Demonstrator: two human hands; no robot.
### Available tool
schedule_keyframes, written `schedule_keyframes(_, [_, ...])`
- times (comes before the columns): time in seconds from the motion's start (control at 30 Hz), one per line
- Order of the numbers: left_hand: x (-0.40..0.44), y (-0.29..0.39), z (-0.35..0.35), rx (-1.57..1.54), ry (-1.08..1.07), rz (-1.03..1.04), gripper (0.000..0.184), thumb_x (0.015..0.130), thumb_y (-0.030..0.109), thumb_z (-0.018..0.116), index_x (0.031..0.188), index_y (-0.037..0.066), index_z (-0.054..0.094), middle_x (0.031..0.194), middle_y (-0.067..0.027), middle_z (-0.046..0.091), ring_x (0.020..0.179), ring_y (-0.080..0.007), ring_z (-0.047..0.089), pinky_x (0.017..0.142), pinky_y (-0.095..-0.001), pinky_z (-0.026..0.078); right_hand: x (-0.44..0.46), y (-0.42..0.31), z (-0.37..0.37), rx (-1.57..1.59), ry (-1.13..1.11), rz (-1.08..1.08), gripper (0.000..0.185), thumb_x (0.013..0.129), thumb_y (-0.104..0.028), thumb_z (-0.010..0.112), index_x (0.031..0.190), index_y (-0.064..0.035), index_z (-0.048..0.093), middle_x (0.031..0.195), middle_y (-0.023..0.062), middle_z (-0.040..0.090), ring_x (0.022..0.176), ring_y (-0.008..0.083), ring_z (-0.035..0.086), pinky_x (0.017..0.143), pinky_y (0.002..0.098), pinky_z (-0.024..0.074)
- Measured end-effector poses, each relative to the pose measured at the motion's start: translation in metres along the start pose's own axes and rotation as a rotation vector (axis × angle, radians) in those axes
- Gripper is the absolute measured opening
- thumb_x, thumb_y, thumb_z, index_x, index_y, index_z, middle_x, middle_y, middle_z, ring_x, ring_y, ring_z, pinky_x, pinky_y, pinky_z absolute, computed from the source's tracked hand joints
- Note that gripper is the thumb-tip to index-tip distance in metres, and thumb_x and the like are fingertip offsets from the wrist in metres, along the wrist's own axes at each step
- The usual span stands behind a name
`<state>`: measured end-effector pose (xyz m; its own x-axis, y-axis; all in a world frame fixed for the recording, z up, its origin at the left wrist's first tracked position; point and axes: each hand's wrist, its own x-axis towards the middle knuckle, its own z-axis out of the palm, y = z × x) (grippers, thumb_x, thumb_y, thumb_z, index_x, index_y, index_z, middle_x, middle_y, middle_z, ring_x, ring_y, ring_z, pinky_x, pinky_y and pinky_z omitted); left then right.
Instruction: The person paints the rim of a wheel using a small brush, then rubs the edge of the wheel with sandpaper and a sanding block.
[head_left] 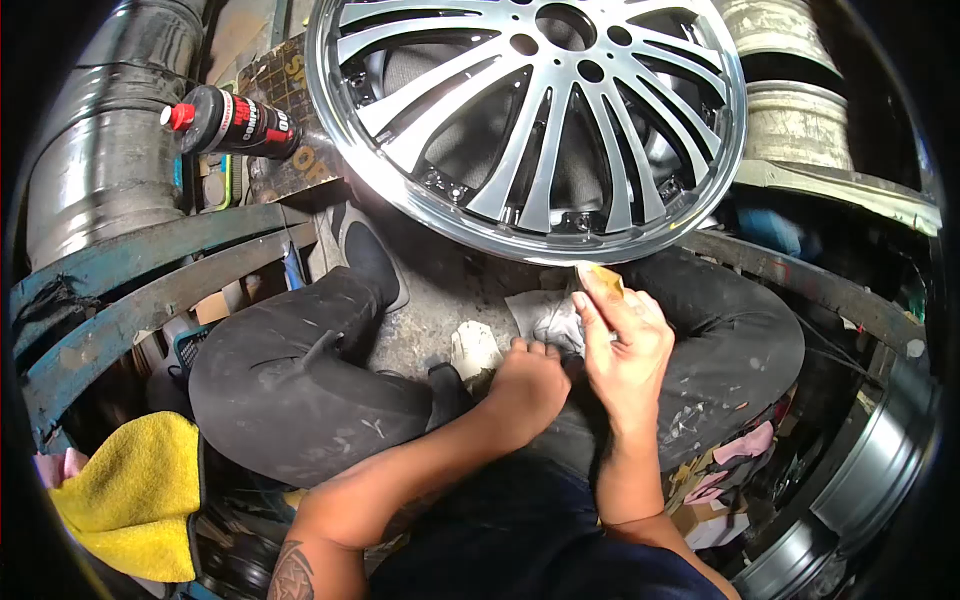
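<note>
My right hand (pixel 630 340) pinches a small yellow-brown piece (pixel 607 280), perhaps folded sandpaper, between thumb and fingers. It is just below the near rim of a silver-and-black alloy wheel (pixel 520 185), which lies face up; whether the piece touches the rim I cannot tell. My left hand (pixel 530 388) is lower, between my legs, with its fingers curled. Anything inside that hand is hidden. Close to its fingertips are a grey-white sheet or cloth (pixel 550 320) and a crumpled whitish piece (pixel 474 348).
A black bottle with a red cap (pixel 240 122) lies left of the wheel on a patterned box (pixel 285 165). Worn bars (pixel 150 265) flank my legs. A yellow cloth (pixel 135 495) hangs at left; other wheel rims (pixel 875 460) are at right.
</note>
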<state>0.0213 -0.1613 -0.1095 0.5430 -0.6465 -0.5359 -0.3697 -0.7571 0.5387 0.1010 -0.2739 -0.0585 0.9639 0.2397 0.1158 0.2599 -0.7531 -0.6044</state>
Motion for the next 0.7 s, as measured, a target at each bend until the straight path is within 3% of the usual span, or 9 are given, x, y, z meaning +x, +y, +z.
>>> schedule_keyframes(0.07, [0.008, -0.002, 0.027, -0.209, 0.411, 0.011, 0.023, 0.091, 0.018, 0.061, 0.104, 0.008, 0.078, 0.110, -0.0154, 0.074, 0.104, -0.0300, 0.069, 0.092, -0.0512, 0.050, 0.000, -0.008, 0.014, -0.011, 0.017, -0.086, 0.031, 0.087, -0.011, 0.082, 0.118, -0.0130, 0.081, 0.098, 0.0107, 0.079, 0.075, 0.0267, 0.069, 0.068, 0.0387, 0.0505])
schedule_keyframes(0.17, [0.013, 0.002, 0.041, -0.245, 0.346, 0.015, 0.026, 0.090, 0.019, 0.063, 0.109, 0.008, 0.076, 0.117, -0.0162, 0.072, 0.109, -0.0315, 0.068, 0.093, -0.0499, 0.049, 0.003, -0.012, 0.010, -0.028, -0.049, -0.063, 0.031, 0.087, -0.010, 0.081, 0.118, -0.0124, 0.082, 0.097, 0.0105, 0.080, 0.075, 0.0253, 0.071, 0.070, 0.0382, 0.0522])
schedule_keyframes(0.23, [-0.001, 0.002, -0.009, -0.064, -0.105, -0.016, 0.036, 0.092, 0.020, 0.062, 0.125, 0.008, 0.070, 0.123, -0.0158, 0.071, 0.115, -0.0323, 0.066, 0.094, -0.0523, 0.049, -0.003, 0.006, 0.008, 0.114, 0.079, 0.061, 0.028, 0.088, -0.008, 0.080, 0.115, -0.0119, 0.083, 0.094, 0.0096, 0.080, 0.075, 0.0257, 0.072, 0.071, 0.0386, 0.0529])
schedule_keyframes(0.33, [0.003, -0.001, 0.028, -0.179, 0.327, -0.012, 0.028, 0.092, 0.022, 0.063, 0.114, 0.009, 0.075, 0.113, -0.0139, 0.074, 0.106, -0.0307, 0.069, 0.093, -0.0504, 0.050, -0.001, -0.005, 0.013, 0.048, -0.011, 0.017, 0.029, 0.089, -0.003, 0.079, 0.117, -0.0086, 0.081, 0.094, 0.0119, 0.079, 0.076, 0.0260, 0.073, 0.072, 0.0375, 0.0551])
schedule_keyframes(0.43, [0.009, -0.003, 0.039, -0.370, 0.367, 0.026, 0.027, 0.093, 0.024, 0.064, 0.113, 0.009, 0.075, 0.113, -0.0152, 0.074, 0.101, -0.0340, 0.071, 0.094, -0.0500, 0.050, 0.006, -0.018, 0.012, -0.025, -0.098, -0.008, 0.030, 0.089, -0.001, 0.078, 0.119, -0.0079, 0.081, 0.102, 0.0155, 0.080, 0.085, 0.0267, 0.077, 0.079, 0.0366, 0.0583])
schedule_keyframes(0.53, [-0.005, 0.000, -0.010, -0.087, -0.041, 0.007, 0.034, 0.094, 0.021, 0.066, 0.125, 0.008, 0.068, 0.119, -0.0157, 0.072, 0.107, -0.0367, 0.070, 0.099, -0.0495, 0.051, -0.004, 0.006, 0.004, 0.059, 0.037, 0.098, 0.026, 0.089, -0.004, 0.078, 0.115, -0.0077, 0.082, 0.100, 0.0153, 0.080, 0.081, 0.0254, 0.077, 0.075, 0.0338, 0.0578])
schedule_keyframes(0.6, [0.020, 0.004, 0.082, -0.780, 0.460, -0.060, 0.027, 0.093, 0.022, 0.067, 0.116, 0.008, 0.072, 0.109, -0.0136, 0.073, 0.106, -0.0325, 0.071, 0.095, -0.0465, 0.052, -0.002, 0.000, 0.015, 0.074, 0.042, -0.025, 0.026, 0.089, -0.006, 0.079, 0.115, -0.0085, 0.082, 0.101, 0.0151, 0.080, 0.082, 0.0259, 0.077, 0.075, 0.0344, 0.0572])
schedule_keyframes(0.67, [0.020, -0.002, 0.070, -0.497, 0.814, 0.117, 0.031, 0.091, 0.028, 0.069, 0.115, 0.010, 0.075, 0.106, -0.0106, 0.075, 0.108, -0.0257, 0.072, 0.087, -0.0446, 0.055, 0.000, -0.013, 0.018, 0.007, -0.031, -0.098, 0.027, 0.089, -0.009, 0.081, 0.116, -0.0112, 0.083, 0.104, 0.0137, 0.080, 0.082, 0.0264, 0.076, 0.074, 0.0363, 0.0554])
schedule_keyframes(0.7, [0.008, 0.003, 0.053, -0.348, 0.672, 0.098, 0.029, 0.091, 0.027, 0.068, 0.114, 0.010, 0.075, 0.103, -0.0101, 0.074, 0.104, -0.0265, 0.071, 0.087, -0.0449, 0.054, 0.006, -0.020, 0.014, 0.047, -0.060, -0.043, 0.027, 0.089, -0.009, 0.081, 0.117, -0.0108, 0.082, 0.106, 0.0141, 0.080, 0.086, 0.0267, 0.077, 0.073, 0.0377, 0.0539])
